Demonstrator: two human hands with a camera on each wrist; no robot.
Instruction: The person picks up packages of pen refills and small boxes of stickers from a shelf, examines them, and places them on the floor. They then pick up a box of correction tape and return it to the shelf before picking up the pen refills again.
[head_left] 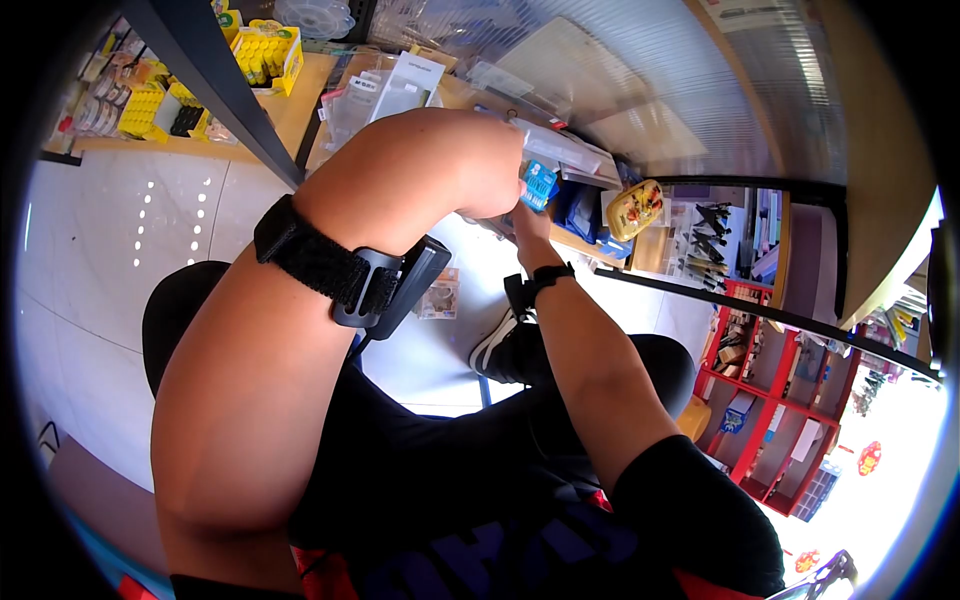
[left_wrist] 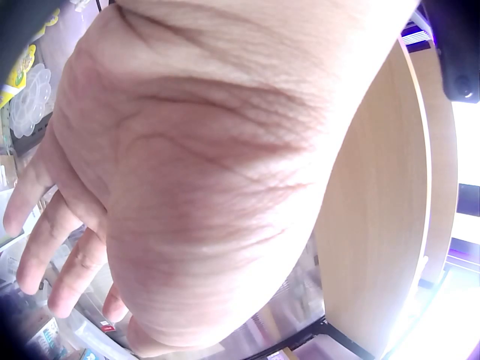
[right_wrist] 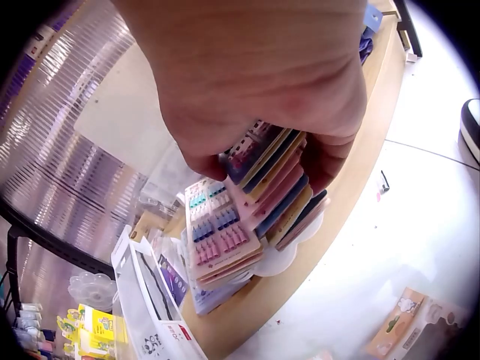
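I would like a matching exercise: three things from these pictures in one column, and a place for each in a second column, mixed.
Things:
1. stack of pink and blue flat packs
2. yellow boxes
3. red shelf unit

Places:
a. far right, on the floor
b. gripped in the right hand
c. upper left, on the wooden shelf

Pairs: 1-b, 2-c, 3-a

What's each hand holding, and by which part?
The right hand grips a stack of flat card packets by its upper edge, thumb one side, fingers the other. The left hand shows straight fingers with nothing held.
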